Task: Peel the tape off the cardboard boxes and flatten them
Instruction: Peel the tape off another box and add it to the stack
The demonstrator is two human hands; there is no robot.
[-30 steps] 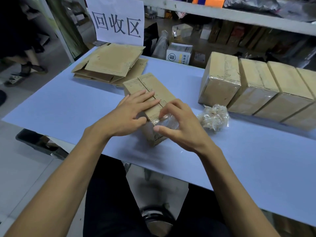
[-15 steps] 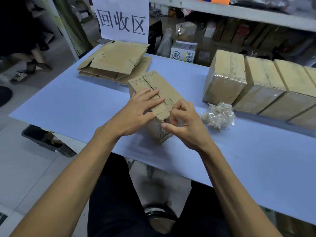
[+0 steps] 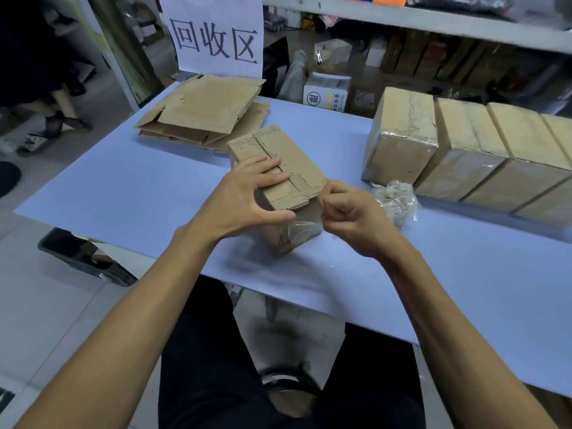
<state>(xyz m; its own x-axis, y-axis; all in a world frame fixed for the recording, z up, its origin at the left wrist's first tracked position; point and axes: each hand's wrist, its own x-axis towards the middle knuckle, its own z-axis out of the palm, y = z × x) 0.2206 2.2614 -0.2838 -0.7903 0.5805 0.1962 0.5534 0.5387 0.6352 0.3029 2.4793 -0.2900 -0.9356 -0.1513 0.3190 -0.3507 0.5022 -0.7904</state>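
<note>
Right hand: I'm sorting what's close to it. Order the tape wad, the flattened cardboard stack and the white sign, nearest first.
1. Tape wad, just beside the right hand.
2. Flattened cardboard stack, far left on the table.
3. White sign, behind the stack.

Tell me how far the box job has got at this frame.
Done: a stack of flattened boxes lies under the sign, and a wad of peeled tape sits on the table. In hand: the left hand steadies one box while the right hand pulls clear tape off its end. Left: at least four taped boxes in a row.
</note>
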